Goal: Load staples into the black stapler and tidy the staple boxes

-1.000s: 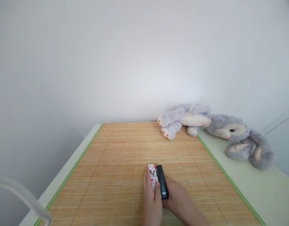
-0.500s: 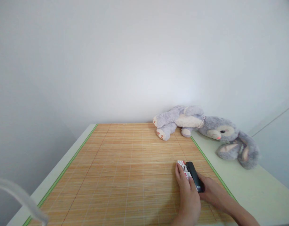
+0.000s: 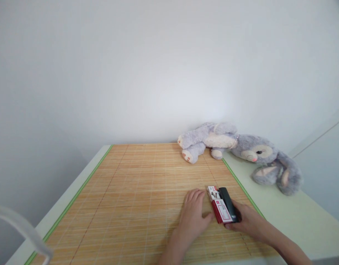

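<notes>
A black stapler [image 3: 228, 204] lies lengthwise on the bamboo mat [image 3: 147, 184], near its right edge. Pressed along its left side are a white and red box [image 3: 222, 212] and, just beyond that, a smaller white box [image 3: 212, 193] with a dark picture printed on it. My right hand [image 3: 245, 220] grips the near end of the stapler from the right, its thumb by the near end of the red box. To the left of the boxes, my left hand [image 3: 194, 213] is open and holds nothing, thumb apart from the fingers, palm over the mat.
A grey plush rabbit [image 3: 221, 140] lies on its side against the wall at the back right, its ears on the pale tabletop [image 3: 302, 221]. A blurred white curved bar [image 3: 23, 230] shows at the lower left.
My left hand has let go of the boxes and moved left, uncovering the red and white box. My right hand stays at the stapler. The view has shifted slightly.
</notes>
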A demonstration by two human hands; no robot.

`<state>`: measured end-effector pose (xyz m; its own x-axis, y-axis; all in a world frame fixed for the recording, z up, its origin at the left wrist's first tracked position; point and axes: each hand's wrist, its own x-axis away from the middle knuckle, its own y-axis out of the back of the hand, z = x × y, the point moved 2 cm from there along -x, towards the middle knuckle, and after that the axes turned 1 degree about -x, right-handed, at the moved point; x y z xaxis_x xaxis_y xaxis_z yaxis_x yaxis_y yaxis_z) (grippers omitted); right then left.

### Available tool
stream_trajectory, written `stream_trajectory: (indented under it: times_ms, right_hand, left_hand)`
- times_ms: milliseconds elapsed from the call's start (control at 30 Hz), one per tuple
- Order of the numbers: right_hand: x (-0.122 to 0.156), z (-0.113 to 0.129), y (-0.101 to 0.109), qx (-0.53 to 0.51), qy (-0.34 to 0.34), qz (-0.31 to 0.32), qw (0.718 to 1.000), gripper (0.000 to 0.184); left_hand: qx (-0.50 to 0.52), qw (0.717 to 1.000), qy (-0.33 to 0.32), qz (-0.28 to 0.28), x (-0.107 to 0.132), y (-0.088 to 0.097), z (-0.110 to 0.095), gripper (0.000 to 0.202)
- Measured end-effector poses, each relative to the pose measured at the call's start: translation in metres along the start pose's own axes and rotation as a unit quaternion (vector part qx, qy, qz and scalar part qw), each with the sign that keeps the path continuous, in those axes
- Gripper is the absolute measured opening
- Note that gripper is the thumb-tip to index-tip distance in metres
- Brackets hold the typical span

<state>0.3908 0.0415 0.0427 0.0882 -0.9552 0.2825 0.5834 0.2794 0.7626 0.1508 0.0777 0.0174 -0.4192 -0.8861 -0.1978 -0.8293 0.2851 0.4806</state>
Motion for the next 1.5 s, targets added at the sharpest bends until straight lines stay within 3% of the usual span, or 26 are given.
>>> stream_trajectory:
  times_ms: [167, 500, 833, 900, 1000, 1067, 1133, 1200, 1267, 1333, 1400, 1500]
  right_hand:
    - [-0.002, -0.002, -0.001, 0.002, 0.000, 0.004, 1.000, 0.054]
    - [-0.002, -0.001, 0.000, 0.019, 0.002, 0.007, 1.000, 0.048]
    - [-0.002, 0.001, -0.003, 0.009, 0.014, 0.007, 1.000, 0.062]
    - [0.003, -0.006, 0.000, -0.001, 0.014, 0.010, 1.000, 0.078]
    - [0.021, -0.011, 0.009, -0.018, 0.009, -0.017, 1.000, 0.109]
    - [0.034, 0.002, 0.008, -0.024, 0.013, -0.062, 0.998, 0.104]
    - [0.040, 0.030, -0.009, -0.026, 0.026, -0.093, 0.995, 0.077]
    - [0.035, 0.070, -0.041, -0.021, 0.085, -0.083, 0.993, 0.062]
    - [0.021, 0.108, -0.080, 0.017, 0.150, -0.069, 0.986, 0.065]
    - [0.002, 0.133, -0.114, 0.072, 0.163, -0.073, 0.981, 0.078]
    - [-0.015, 0.142, -0.138, 0.110, 0.134, -0.109, 0.979, 0.082]
    - [-0.029, 0.142, -0.154, 0.148, 0.089, -0.168, 0.970, 0.081]
  left_hand:
    - [-0.036, 0.998, -0.046, 0.017, -0.005, 0.002, -0.001, 0.071]
    - [-0.069, 0.996, -0.052, 0.027, -0.004, -0.001, 0.001, 0.060]
    - [-0.069, 0.996, -0.044, 0.032, -0.005, 0.000, -0.008, 0.058]
    - [-0.069, 0.996, -0.041, 0.032, 0.001, 0.010, -0.010, 0.061]
    - [-0.085, 0.996, -0.011, 0.019, 0.027, 0.043, 0.000, 0.066]
    - [-0.159, 0.986, 0.044, -0.013, 0.050, 0.072, 0.017, 0.058]
    - [-0.249, 0.963, 0.089, -0.057, 0.071, 0.101, 0.037, 0.059]
    - [-0.325, 0.935, 0.113, -0.084, 0.086, 0.121, 0.053, 0.067]
    - [-0.381, 0.912, 0.120, -0.091, 0.093, 0.129, 0.063, 0.073]
    - [-0.415, 0.897, 0.120, -0.089, 0.096, 0.129, 0.067, 0.074]
    - [-0.432, 0.889, 0.124, -0.089, 0.095, 0.126, 0.067, 0.075]
    - [-0.444, 0.880, 0.137, -0.097, 0.095, 0.121, 0.066, 0.079]
